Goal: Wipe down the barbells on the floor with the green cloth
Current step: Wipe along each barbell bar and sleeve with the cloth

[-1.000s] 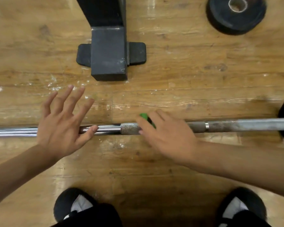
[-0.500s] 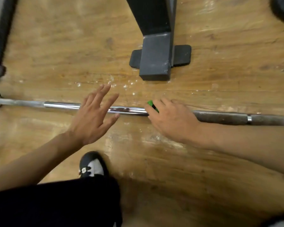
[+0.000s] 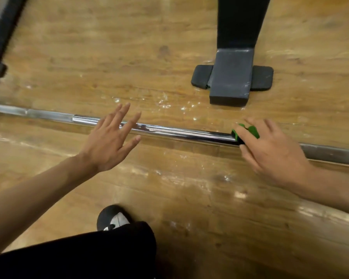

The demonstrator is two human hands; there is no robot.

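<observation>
Green cloth [image 3: 248, 131] shows under your right hand [image 3: 270, 156], right of centre, which curls over it and clamps it onto the barbell [image 3: 179, 134] running across the wooden floor [image 3: 129, 57], while your left hand [image 3: 109, 146] hangs spread, grasping nothing, over the bar left of centre.

The left hand [image 3: 111, 141] hovers, fingers spread straight. The right hand [image 3: 270, 154] curls its fingers over the green cloth [image 3: 250, 131].
</observation>
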